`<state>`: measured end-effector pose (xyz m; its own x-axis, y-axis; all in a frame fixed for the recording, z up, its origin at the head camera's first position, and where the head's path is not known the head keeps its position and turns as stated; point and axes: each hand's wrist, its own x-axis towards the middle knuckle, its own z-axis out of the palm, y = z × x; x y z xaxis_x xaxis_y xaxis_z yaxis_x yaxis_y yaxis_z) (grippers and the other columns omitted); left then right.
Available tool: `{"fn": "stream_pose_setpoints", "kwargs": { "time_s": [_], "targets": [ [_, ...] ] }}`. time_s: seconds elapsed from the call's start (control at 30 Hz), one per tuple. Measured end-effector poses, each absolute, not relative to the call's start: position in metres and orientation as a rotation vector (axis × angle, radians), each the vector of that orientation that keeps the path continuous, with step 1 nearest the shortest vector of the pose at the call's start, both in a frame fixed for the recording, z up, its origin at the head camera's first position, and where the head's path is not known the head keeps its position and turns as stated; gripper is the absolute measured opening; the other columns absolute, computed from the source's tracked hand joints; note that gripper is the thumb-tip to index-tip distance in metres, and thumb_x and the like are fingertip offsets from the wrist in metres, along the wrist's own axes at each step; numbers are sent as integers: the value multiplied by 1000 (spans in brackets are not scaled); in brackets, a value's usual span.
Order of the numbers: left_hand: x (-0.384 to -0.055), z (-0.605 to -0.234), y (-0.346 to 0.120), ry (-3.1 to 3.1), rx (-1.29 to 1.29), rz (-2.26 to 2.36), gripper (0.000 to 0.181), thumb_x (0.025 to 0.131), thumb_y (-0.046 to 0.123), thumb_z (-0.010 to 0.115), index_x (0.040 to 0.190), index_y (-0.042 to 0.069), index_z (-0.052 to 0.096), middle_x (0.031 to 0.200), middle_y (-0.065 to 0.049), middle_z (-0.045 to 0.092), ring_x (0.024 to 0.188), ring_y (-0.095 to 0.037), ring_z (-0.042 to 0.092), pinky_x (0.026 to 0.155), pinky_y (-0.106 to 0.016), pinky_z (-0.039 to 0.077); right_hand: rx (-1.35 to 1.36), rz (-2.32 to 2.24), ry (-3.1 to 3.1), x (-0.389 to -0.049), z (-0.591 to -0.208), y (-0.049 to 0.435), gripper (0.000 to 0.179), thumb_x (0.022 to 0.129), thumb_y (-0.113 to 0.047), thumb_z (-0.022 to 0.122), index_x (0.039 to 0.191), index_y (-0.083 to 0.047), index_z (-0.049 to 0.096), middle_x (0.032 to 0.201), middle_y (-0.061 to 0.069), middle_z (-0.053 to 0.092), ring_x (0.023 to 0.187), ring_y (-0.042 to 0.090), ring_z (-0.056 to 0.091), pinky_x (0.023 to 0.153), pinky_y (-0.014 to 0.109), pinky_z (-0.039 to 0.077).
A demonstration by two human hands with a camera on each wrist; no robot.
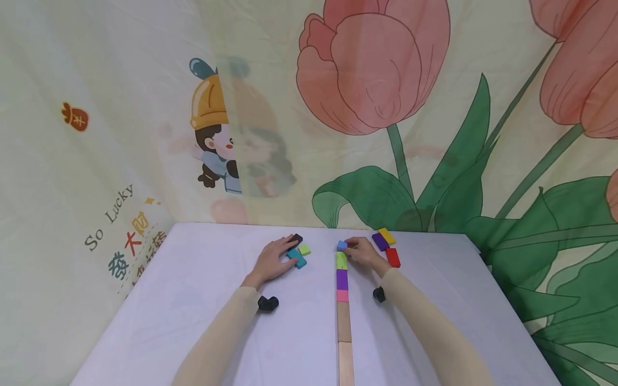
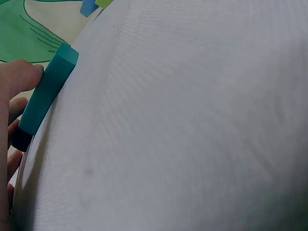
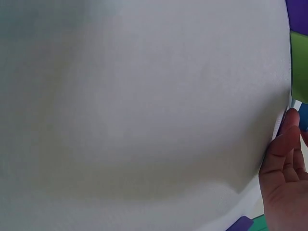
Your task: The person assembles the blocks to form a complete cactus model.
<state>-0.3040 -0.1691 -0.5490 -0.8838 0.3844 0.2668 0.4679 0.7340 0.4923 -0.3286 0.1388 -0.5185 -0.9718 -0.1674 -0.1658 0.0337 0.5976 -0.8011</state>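
Note:
In the head view my right hand [image 1: 364,253] pinches a small blue block [image 1: 341,245] at the far end of a straight row of blocks. Nearest it in that row is a light green block [image 1: 341,260], then a purple block [image 1: 342,279] and a pink block [image 1: 342,296]. My left hand [image 1: 272,261] lies spread at a loose group: its fingertips reach a black block [image 1: 295,240], and the thumb touches a teal block [image 1: 297,259]. A second light green block [image 1: 304,250] sits between those two. The left wrist view shows the thumb against the teal block's side.
Two long wooden blocks, one tan [image 1: 344,321] and one paler [image 1: 345,362], continue the row towards me. Right of my right hand lie a purple block [image 1: 380,242], a yellow block [image 1: 387,236] and a red block [image 1: 393,258]. A printed curtain [image 1: 270,107] hangs behind the white table [image 1: 193,300].

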Motion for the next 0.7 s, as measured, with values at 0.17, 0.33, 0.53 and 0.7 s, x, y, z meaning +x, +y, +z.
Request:
{"fn": "stream_pose_setpoints", "kwargs": {
  "time_s": [0.17, 0.33, 0.53, 0.7],
  "targets": [
    [-304, -551, -169, -2730, -704, -839, 58, 92, 45, 61, 139, 12, 57, 152, -9, 45, 138, -36, 40, 113, -56, 28, -132, -1298, 2605, -328, -520, 139, 39, 96, -12, 64, 131, 4, 58, 113, 14, 62, 99, 26, 58, 83, 32, 56],
    [-304, -549, -168, -2759, -699, -852, 58, 91, 41, 62, 141, 13, 56, 154, -8, 42, 140, -34, 38, 114, -56, 26, -148, -1289, 2612, -329, -520, 139, 39, 96, -11, 63, 132, 3, 58, 113, 14, 61, 98, 26, 57, 82, 31, 56],
    [-304, -547, -168, -2801, -681, -837, 57, 90, 38, 64, 142, 15, 55, 155, -6, 40, 142, -33, 36, 116, -54, 24, -173, -1261, 2625, -329, -520, 139, 38, 96, -10, 62, 132, 3, 58, 115, 15, 61, 100, 27, 55, 83, 32, 55],
    [-304, -546, -168, -2798, -685, -839, 58, 91, 39, 64, 142, 15, 55, 155, -6, 40, 142, -33, 36, 116, -54, 24, -182, -1229, 2634, -328, -519, 137, 38, 97, -11, 60, 133, 2, 58, 118, 14, 60, 105, 27, 54, 88, 34, 54]
  ]
}}
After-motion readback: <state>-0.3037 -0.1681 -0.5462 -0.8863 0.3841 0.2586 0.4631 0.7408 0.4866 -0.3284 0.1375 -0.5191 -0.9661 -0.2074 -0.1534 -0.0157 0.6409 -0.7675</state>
